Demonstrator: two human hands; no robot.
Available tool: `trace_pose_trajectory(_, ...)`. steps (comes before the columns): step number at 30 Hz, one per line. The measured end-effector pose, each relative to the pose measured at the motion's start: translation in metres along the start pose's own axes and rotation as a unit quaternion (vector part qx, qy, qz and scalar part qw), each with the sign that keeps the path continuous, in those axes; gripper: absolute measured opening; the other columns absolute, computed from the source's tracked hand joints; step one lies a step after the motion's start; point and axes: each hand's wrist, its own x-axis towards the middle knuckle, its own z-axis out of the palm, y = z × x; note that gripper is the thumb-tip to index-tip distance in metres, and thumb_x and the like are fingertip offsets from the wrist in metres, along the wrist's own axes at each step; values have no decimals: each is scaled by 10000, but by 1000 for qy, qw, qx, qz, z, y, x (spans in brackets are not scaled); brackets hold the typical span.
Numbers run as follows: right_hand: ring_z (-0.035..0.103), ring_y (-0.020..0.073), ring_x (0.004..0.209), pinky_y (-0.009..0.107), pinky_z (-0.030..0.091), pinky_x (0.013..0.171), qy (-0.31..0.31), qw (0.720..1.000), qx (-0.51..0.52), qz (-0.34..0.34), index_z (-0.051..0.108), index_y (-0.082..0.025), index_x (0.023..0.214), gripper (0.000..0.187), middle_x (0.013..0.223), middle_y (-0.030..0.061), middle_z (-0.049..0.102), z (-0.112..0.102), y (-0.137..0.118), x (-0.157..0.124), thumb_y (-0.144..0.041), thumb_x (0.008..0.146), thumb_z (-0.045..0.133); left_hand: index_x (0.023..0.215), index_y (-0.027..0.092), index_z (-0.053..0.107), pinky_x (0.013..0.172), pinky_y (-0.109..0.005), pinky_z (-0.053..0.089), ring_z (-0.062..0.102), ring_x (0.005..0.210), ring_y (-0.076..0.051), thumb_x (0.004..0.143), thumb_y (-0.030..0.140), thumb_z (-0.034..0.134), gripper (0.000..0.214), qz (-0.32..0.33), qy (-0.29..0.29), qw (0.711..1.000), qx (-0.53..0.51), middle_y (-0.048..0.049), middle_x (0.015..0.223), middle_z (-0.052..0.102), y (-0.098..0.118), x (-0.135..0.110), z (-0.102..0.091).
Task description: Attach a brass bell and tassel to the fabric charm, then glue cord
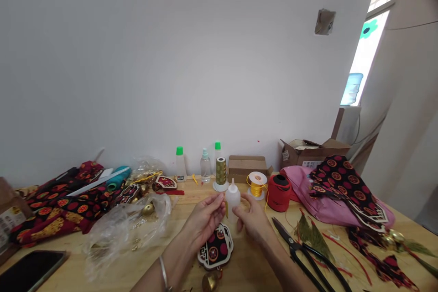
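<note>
A white squeeze bottle point(233, 197) with a pointed nozzle stands upright between my hands. My right hand point(256, 219) has its thumb and fingers closed around the bottle's right side. At the bottle's left, my left hand point(207, 213) holds its fingertips pinched together; what they hold, if anything, is too small to make out. Below my hands lies a flat ornament point(216, 247) of dark patterned fabric with a pale fretwork frame. A brass bell point(210, 280) is at its lower end, and my left hand partly covers its top.
Behind are a green thread cone point(221, 171), yellow cord spool point(256, 185), red spool point(279, 194) and green-capped bottle point(180, 164). Black scissors point(297, 245) and green tassels point(313, 237) lie right. Plastic bags point(128, 223), patterned fabric point(51, 214) and a phone point(32, 271) occupy the left.
</note>
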Motion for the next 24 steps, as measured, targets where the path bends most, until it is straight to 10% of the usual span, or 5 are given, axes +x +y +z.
trace_pose_trajectory(5, 350, 76, 371, 186, 257, 396, 137, 968, -90, -191, 493, -168, 865, 190, 401, -108, 346, -3, -15, -21, -263, 703, 518, 664, 86, 615, 474, -144, 511, 569, 445, -53, 712, 20, 570, 94, -14, 1, 1000, -6, -15, 559, 615, 10, -27, -15)
trace_pose_trajectory(10, 413, 87, 493, 207, 313, 473, -12, 908, -187, -374, 629, -181, 779, 139, 596, -16, 475, 7, -26, -41, -223, 753, 499, 693, 121, 625, 503, -158, 507, 561, 439, -56, 528, 109, 751, 208, -16, -33, 999, 7, 3, 543, 627, 7, -44, -19)
trace_pose_trajectory(24, 451, 84, 545, 186, 324, 475, -230, 902, -121, -346, 684, -146, 735, 123, 609, 15, 540, 10, -26, -48, -202, 732, 575, 730, 127, 612, 390, -116, 334, 473, 363, -31, 429, 324, 784, 399, 42, -48, 980, 190, 56, 405, 561, 9, -72, -32)
